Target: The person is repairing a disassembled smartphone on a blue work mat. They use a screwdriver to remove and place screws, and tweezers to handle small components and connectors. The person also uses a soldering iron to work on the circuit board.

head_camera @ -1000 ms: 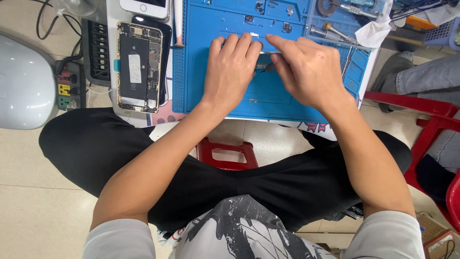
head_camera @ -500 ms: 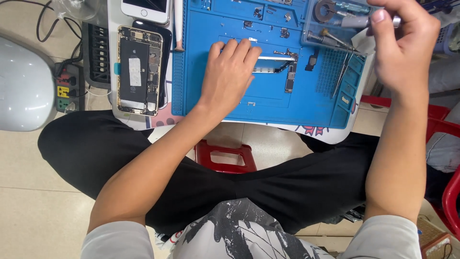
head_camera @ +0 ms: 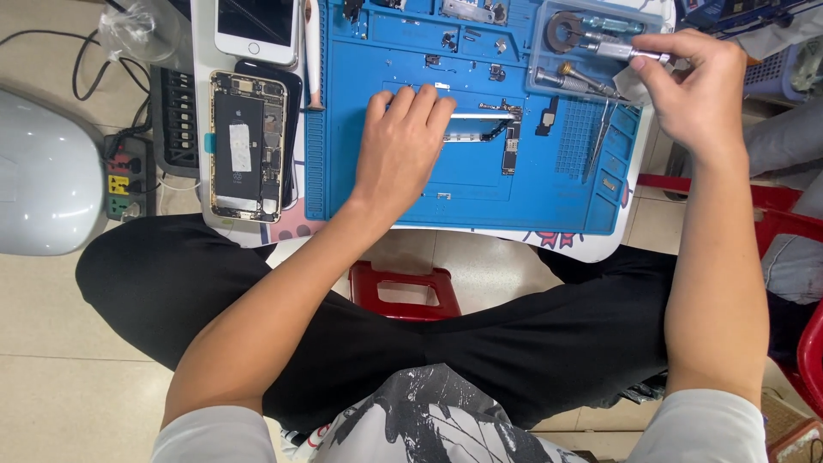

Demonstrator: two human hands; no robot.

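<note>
left hand [head_camera: 401, 141]: palm down, fingers together and flat, pressing on the phone frame part [head_camera: 480, 129] at the middle of the blue mat [head_camera: 480, 193]; nothing gripped.
right hand [head_camera: 694, 90]: raised over the mat's far right corner, thumb and fingers pinched on a slim metal screwdriver [head_camera: 621, 50], tip toward the clear tool tray [head_camera: 591, 51].
opened phone [head_camera: 249, 146]: lies off the mat's left edge, insides up.
white phone [head_camera: 257, 26]: beyond it, at the far left corner.
tweezers [head_camera: 600, 137]: near the mat's right edge.

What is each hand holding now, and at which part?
The right hand pinches a small silver screwdriver at its rear end. The left hand presses flat on the blue mat, holding nothing.
</note>
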